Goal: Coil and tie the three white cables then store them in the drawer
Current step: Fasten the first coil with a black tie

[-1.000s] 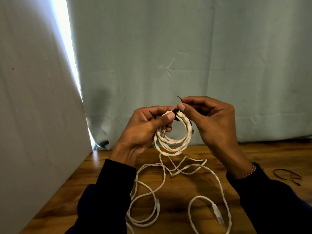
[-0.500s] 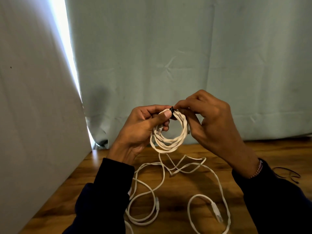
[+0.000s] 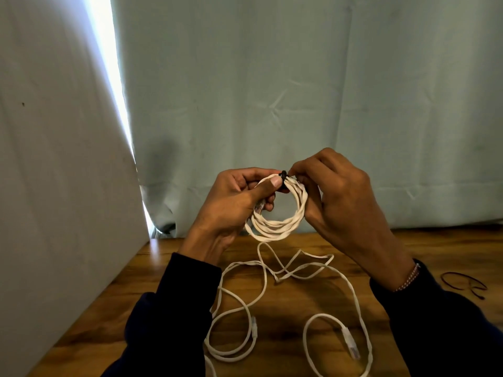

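The left hand [image 3: 234, 202] is gripping the coiled white cable [image 3: 280, 213], thumb pressing near its top. The right hand [image 3: 340, 197] is pinching the black tie [image 3: 283, 175] there. Loose white cables [image 3: 272, 295] are lying on the surface [image 3: 152, 268] below both hands.

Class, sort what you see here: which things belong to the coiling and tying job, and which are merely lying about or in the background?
Belonging to the job:
coiled white cable
black tie
loose white cables
spare black ties
left hand
right hand

Just there:
wooden table
curtain
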{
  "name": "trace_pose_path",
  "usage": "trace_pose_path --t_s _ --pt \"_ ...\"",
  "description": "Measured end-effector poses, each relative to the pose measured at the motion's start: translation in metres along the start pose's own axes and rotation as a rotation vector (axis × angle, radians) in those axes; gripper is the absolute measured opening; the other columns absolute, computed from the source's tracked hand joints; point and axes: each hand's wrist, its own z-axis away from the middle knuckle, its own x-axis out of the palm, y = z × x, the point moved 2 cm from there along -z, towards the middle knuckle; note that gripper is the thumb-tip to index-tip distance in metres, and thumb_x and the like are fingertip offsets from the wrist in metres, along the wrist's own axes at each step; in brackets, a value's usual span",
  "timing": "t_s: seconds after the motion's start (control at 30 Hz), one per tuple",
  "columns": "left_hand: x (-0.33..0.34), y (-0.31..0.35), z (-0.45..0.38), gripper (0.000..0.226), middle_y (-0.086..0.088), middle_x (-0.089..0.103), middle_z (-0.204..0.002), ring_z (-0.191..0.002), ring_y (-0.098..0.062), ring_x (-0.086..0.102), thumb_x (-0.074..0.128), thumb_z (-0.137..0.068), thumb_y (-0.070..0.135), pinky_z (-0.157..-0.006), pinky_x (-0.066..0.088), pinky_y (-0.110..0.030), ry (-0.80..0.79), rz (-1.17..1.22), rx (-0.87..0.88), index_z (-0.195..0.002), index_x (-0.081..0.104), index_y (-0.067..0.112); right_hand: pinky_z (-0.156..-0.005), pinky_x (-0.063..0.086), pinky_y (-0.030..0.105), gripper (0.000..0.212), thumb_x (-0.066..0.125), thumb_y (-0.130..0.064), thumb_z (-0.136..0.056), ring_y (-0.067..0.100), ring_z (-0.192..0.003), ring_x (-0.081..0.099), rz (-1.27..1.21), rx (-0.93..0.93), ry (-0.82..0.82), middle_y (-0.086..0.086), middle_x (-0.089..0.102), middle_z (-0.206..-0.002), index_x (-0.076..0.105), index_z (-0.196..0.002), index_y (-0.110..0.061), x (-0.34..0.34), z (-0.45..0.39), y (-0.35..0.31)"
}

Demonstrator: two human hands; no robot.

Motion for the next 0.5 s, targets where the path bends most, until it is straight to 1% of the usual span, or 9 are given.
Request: trace_pose_path --t_s 0.1,0.27,0.4,0.5 --pt "0.0001 -0.0001 0.0003 0.014 -0.008 0.076 -0.082 -0.063 -0.015 0.058 0.067 -0.090 0.005 -0.060 0.054 -0.023 0.001 -0.019 0.011 -0.102 0.075 0.006 -0.069 0.053 0.031 0.039 0.048 -0.035 -0.091 0.023 -0.083 0.060 -0.002 -0.012 -0.007 0.012 0.066 -0.095 0.070 -0.103 -0.005 -0.0004 0.0003 -0.0011" --pt "0.0012 -0.0006 0.0000 0.016 -0.009 0.076 -0.083 -0.064 -0.016 0.058 0.066 -0.092 0.005 -0.061 0.053 -0.024 0.007 -0.021 0.011 -0.106 0.074 0.003 -0.068 0.050 0.029 0.038 0.046 -0.033 -0.091 0.022 -0.082 0.059 0.002 0.011 -0.002 0.012 0.065 -0.096 0.068 -0.103 -0.004 -0.0004 0.0005 -0.0031" --pt "0.0008 -0.0010 0.0004 0.014 -0.005 0.074 -0.077 -0.065 -0.017 0.058 0.066 -0.092 0.006 -0.063 0.054 -0.025 0.001 -0.030 0.011 -0.103 0.074 0.006 -0.069 0.047 0.026 0.042 0.043 -0.036 -0.091 0.022 -0.082 0.058 0.021 0.028 -0.023 0.013 0.065 -0.097 0.067 -0.103 -0.004 0.0001 0.0005 -0.0053" --pt "0.0011 -0.0017 0.0002 0.014 -0.005 0.073 -0.076 -0.066 -0.018 0.058 0.067 -0.092 0.006 -0.063 0.053 -0.026 0.007 -0.023 0.010 -0.104 0.074 0.006 -0.069 0.046 0.026 0.043 0.042 -0.036 -0.091 0.022 -0.082 0.058 0.030 0.026 -0.038 0.013 0.065 -0.097 0.067 -0.103 -0.003 0.0002 -0.0003 -0.0061"
